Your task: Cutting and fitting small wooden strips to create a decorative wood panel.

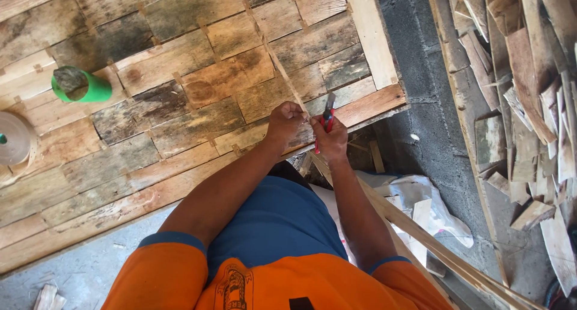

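My right hand (pixel 330 140) grips red-handled pliers (pixel 328 116), their dark jaws pointing up at the panel's near edge. My left hand (pixel 285 122) is closed on a thin wooden strip (pixel 282 75) that runs diagonally across the panel and down past my legs. Both hands meet at the lower right edge of a large panel of patchwork weathered boards (pixel 180 106), framed on the right by a pale plank (pixel 372 33). The strip's grip point is hidden under my fingers.
A green cup (pixel 81 86) holding a grey lump lies on the panel at left, with a roll of pale tape (pixel 13 139) beside it. A heap of scrap wood pieces (pixel 529 106) fills the right side. Crumpled white plastic (pixel 421 202) lies on the concrete floor.
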